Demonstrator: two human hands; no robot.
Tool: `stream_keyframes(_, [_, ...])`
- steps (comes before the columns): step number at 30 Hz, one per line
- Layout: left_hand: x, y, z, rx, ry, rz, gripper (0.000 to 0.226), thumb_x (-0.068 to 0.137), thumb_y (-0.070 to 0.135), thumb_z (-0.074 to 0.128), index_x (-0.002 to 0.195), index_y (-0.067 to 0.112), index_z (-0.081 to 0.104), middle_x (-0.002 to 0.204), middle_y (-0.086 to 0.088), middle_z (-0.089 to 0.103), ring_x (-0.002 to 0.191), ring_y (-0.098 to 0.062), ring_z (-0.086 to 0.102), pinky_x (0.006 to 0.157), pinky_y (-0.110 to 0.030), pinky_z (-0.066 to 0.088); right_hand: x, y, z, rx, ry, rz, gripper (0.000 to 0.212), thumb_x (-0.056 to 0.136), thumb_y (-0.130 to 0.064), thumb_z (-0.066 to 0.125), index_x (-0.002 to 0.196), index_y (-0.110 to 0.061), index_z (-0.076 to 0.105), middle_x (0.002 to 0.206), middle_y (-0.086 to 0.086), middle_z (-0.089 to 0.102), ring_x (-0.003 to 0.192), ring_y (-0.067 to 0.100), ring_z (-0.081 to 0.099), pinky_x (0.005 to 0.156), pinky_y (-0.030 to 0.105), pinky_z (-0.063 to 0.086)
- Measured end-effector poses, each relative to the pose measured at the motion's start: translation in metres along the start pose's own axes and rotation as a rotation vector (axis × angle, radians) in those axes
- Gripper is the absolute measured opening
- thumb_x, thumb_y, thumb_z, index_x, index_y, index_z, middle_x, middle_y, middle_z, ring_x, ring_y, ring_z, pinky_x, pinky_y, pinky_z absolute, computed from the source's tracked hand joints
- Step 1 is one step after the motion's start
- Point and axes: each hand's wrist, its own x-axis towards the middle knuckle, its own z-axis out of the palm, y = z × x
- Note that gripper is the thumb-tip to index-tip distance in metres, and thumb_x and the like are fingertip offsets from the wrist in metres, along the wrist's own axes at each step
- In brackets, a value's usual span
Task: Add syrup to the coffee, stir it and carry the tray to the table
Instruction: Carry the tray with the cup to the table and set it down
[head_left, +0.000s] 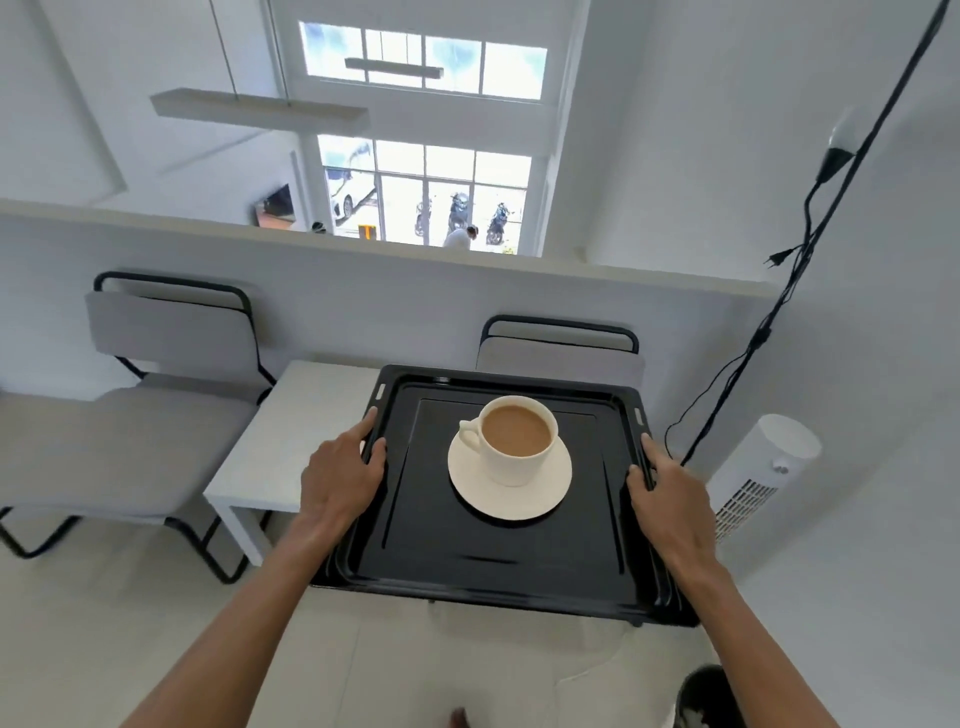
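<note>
You are holding a black tray (498, 566) by its two side rims, one hand on each. Your left hand (340, 475) is gripping the left rim, thumb lying over the top edge and the fingers curling under it. Your right hand (670, 486) is gripping the right rim in the same way, thumb on top near the slot in the edge. Both arms are reaching forward from the bottom of the view.

On the tray, a white cup (511, 441) is standing upright on a white saucer (511, 493), a little behind the tray's middle. The cup is holding light brown coffee (516, 428) close to its brim, and its handle is pointing towards your left hand. The saucer is sitting flat on the tray's sunken floor, well apart from both hands.

The tray is covering most of a small white desk (291, 441), whose left part and front left leg are showing beside your left hand; whether the tray is resting on the desk or hanging just above it cannot be told. A grey chair (156, 415) with a black frame is standing just left of the desk, and a second chair back (561, 348) is showing behind the tray's far edge. A white tower fan (763, 467) is standing to the right, near the wall, with black cables (779, 312) hanging beside it.
</note>
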Motion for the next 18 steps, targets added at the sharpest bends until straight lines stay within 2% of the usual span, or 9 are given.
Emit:
stream_keyframes(3, [0.018, -0.019, -0.007, 0.002, 0.013, -0.052, 0.05, 0.1, 0.034, 0.056, 0.149, 0.028, 0.053, 0.064, 0.001, 0.061, 0.065, -0.024, 0.054, 0.063, -0.036, 0.046, 0.02, -0.024, 0.023, -0.026, -0.003, -0.048, 0.051, 0.102, -0.019, 0.058, 0.152, -0.012, 0.051, 0.099, 0.016, 0.078, 0.075, 0.026, 0.069, 0.069, 0.033, 0.054])
stream_keyframes(6, [0.04, -0.039, -0.014, -0.01, 0.031, -0.08, 0.05, 0.1, 0.034, 0.057, 0.149, 0.028, 0.053, 0.061, 0.003, 0.061, 0.064, -0.024, 0.056, 0.063, -0.036, 0.046, 0.038, -0.048, 0.047, -0.017, -0.03, -0.074, 0.051, 0.103, -0.018, 0.058, 0.152, -0.01, 0.05, 0.098, 0.021, 0.078, 0.085, 0.033, 0.074, 0.078, 0.04, 0.061])
stream_keyframes(8, [0.057, -0.053, -0.016, -0.014, 0.049, -0.084, 0.05, 0.1, 0.033, 0.057, 0.149, 0.028, 0.053, 0.061, 0.001, 0.062, 0.063, -0.023, 0.057, 0.061, -0.035, 0.044, 0.051, -0.064, 0.064, -0.007, -0.046, -0.077, 0.051, 0.103, -0.018, 0.058, 0.152, -0.011, 0.05, 0.079, 0.011, 0.074, 0.071, 0.026, 0.071, 0.071, 0.037, 0.061])
stream_keyframes(10, [0.076, -0.068, -0.017, -0.022, 0.057, -0.092, 0.05, 0.1, 0.033, 0.057, 0.149, 0.028, 0.053, 0.068, -0.005, 0.07, 0.067, -0.027, 0.063, 0.063, -0.039, 0.051, 0.063, -0.08, 0.082, 0.002, -0.051, -0.076, 0.051, 0.103, -0.019, 0.058, 0.153, -0.013, 0.049, 0.064, -0.001, 0.063, 0.056, 0.015, 0.063, 0.058, 0.03, 0.05])
stream_keyframes(11, [0.087, -0.075, -0.018, -0.024, 0.056, -0.095, 0.05, 0.1, 0.033, 0.057, 0.149, 0.028, 0.053, 0.071, -0.01, 0.073, 0.069, -0.03, 0.065, 0.067, -0.041, 0.055, 0.07, -0.088, 0.091, 0.003, -0.057, -0.077, 0.051, 0.103, -0.019, 0.057, 0.153, -0.013, 0.049, 0.062, -0.004, 0.06, 0.053, 0.011, 0.059, 0.056, 0.028, 0.045])
stream_keyframes(14, [0.118, -0.095, -0.022, -0.003, 0.07, -0.102, 0.049, 0.1, 0.033, 0.058, 0.149, 0.029, 0.054, 0.076, -0.015, 0.076, 0.075, -0.035, 0.069, 0.071, -0.041, 0.055, 0.086, -0.109, 0.117, 0.014, -0.062, -0.076, 0.051, 0.102, -0.019, 0.058, 0.152, -0.013, 0.05, 0.065, 0.001, 0.069, 0.05, 0.006, 0.054, 0.054, 0.026, 0.045])
stream_keyframes(17, [0.149, -0.111, -0.026, 0.013, 0.08, -0.104, 0.049, 0.099, 0.035, 0.058, 0.148, 0.03, 0.055, 0.082, -0.015, 0.078, 0.082, -0.036, 0.071, 0.07, -0.038, 0.052, 0.103, -0.13, 0.14, 0.029, -0.046, -0.076, 0.05, 0.101, -0.019, 0.06, 0.151, -0.013, 0.053, 0.088, 0.012, 0.08, 0.067, 0.024, 0.068, 0.069, 0.036, 0.057])
stream_keyframes(18, [0.159, -0.116, -0.028, 0.017, 0.085, -0.104, 0.049, 0.099, 0.034, 0.058, 0.148, 0.03, 0.055, 0.083, -0.015, 0.079, 0.084, -0.037, 0.071, 0.071, -0.038, 0.052, 0.109, -0.138, 0.147, 0.031, -0.041, -0.078, 0.05, 0.101, -0.018, 0.061, 0.15, -0.013, 0.054, 0.087, 0.012, 0.08, 0.07, 0.027, 0.069, 0.071, 0.036, 0.057])
